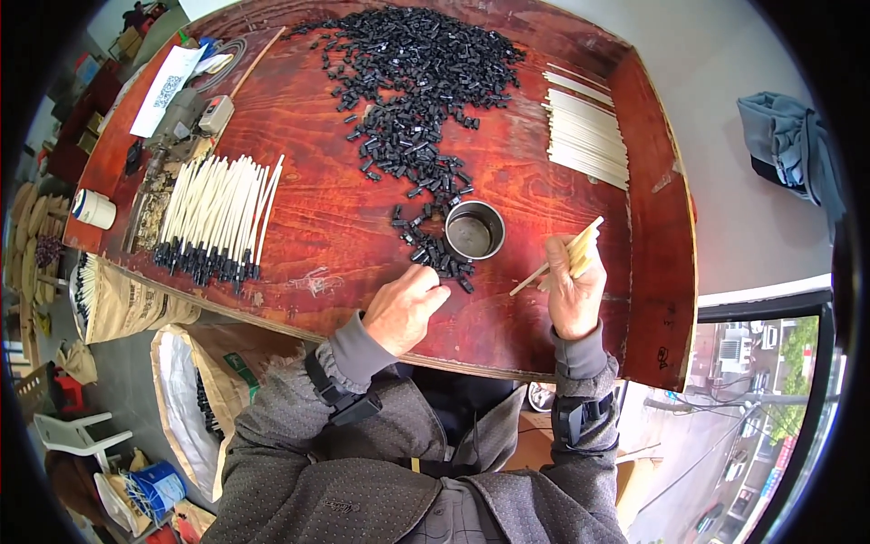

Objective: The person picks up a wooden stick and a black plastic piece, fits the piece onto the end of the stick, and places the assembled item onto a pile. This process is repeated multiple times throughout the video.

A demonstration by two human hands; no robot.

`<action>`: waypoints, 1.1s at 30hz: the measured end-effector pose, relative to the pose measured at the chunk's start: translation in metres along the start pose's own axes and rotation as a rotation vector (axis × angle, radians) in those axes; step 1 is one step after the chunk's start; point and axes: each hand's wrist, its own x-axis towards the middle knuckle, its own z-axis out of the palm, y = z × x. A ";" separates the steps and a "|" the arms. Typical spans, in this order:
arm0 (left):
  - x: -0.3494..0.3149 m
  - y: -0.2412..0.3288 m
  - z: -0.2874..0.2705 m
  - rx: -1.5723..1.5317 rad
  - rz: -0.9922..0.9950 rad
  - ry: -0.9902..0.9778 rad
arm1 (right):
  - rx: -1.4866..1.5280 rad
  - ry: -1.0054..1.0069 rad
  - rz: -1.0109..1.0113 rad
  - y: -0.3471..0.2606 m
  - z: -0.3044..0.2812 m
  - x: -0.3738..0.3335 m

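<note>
My right hand (577, 292) is closed around a small bunch of cream-coloured sticks (584, 247), one of which juts out to the left. My left hand (407, 310) is curled with thumb and fingertips together, at the near end of a trail of small black plastic pieces (419, 243). Whatever its fingers may pinch is hidden. Between the hands, a little farther off, stands a round metal cup (474, 229) with black pieces against its left side. The trail widens into a large heap of the same black pieces (426, 63) at the far edge.
Cream sticks with black ends (217, 213) lie in a row at the left, beside a small machine (177, 118) and a white jar (93, 208). Plain sticks (584, 131) lie far right, along the raised wooden side (657, 218) of the red table. A paper sack (186, 399) stands below left.
</note>
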 end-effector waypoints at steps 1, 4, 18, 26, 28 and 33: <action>0.000 -0.001 -0.002 -0.031 -0.017 0.015 | -0.001 0.026 -0.018 -0.005 0.000 0.003; -0.002 -0.006 -0.005 -0.080 -0.018 0.017 | -0.006 0.085 -0.098 -0.007 0.003 0.009; -0.006 -0.014 -0.011 -0.229 -0.175 -0.074 | -0.277 0.055 -0.317 -0.022 0.058 0.031; -0.010 -0.009 -0.015 -0.142 -0.241 -0.090 | 0.280 0.227 0.022 -0.034 0.042 0.013; -0.010 -0.006 -0.015 -0.436 -0.353 0.023 | 0.360 0.231 0.089 -0.046 0.039 0.011; -0.012 0.006 -0.020 -1.120 -0.606 0.082 | 0.545 0.191 0.278 -0.053 0.040 0.000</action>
